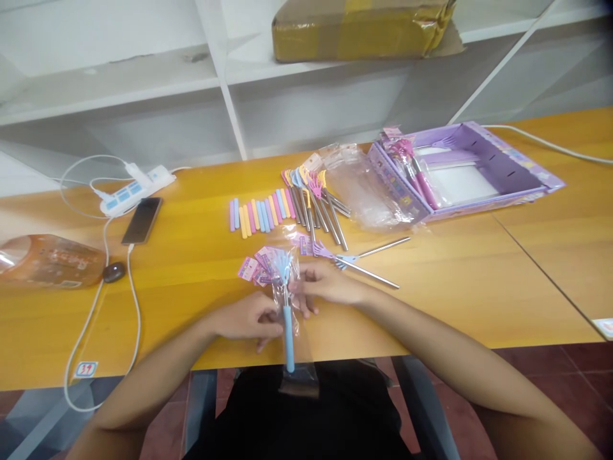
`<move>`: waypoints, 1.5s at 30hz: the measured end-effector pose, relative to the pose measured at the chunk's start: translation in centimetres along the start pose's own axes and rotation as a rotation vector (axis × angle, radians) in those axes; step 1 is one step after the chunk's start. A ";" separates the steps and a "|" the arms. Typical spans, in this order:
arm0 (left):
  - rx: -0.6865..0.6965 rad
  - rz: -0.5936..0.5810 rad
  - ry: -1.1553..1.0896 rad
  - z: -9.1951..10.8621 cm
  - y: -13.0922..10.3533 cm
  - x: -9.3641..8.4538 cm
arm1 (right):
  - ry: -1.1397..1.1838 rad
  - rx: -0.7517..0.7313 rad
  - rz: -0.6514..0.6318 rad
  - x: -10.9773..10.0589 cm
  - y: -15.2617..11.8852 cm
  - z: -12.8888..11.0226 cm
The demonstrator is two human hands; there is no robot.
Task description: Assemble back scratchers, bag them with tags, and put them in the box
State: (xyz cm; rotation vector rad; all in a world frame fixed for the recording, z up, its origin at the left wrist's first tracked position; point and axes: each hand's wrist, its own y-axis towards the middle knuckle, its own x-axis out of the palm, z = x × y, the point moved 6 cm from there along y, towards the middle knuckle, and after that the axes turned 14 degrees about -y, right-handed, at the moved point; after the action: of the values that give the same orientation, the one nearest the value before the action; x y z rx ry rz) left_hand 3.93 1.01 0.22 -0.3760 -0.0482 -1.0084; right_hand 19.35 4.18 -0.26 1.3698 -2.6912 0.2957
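Bare forearms [421,326] angled inward, right hand [318,284] clamped on bagged blue scratcher [288,332], left hand [249,317] curled alongside, grip unclear.

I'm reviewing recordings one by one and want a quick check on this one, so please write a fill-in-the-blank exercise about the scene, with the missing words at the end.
1. Between the left hand and the right hand, the scratcher in the clear bag has a handle coloured ____.
2. The open tray is coloured ____.
3. The phone lies to the ____ of the tray.
4. The taped box sits on a white ____.

Missing words: blue; purple; left; shelf
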 end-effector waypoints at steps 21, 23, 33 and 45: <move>0.336 0.492 0.014 0.9 0.1 -4.8 | -0.363 0.345 -0.355 2.1 -2.0 1.1; 0.321 0.547 0.081 1.0 0.1 -5.0 | -0.647 0.258 -0.226 0.1 -2.2 0.0; 0.270 0.602 0.206 1.0 -0.1 -5.4 | -1.476 -0.054 0.289 -4.5 -2.5 -2.9; 0.315 0.628 0.211 1.4 -0.1 -5.1 | -1.362 -0.085 0.292 -3.5 -1.9 -2.6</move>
State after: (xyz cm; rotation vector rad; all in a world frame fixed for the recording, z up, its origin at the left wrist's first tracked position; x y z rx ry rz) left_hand 1.25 5.56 0.44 0.0154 0.0965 -0.4019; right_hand 22.99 6.37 1.83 1.3961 -3.8019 -1.1524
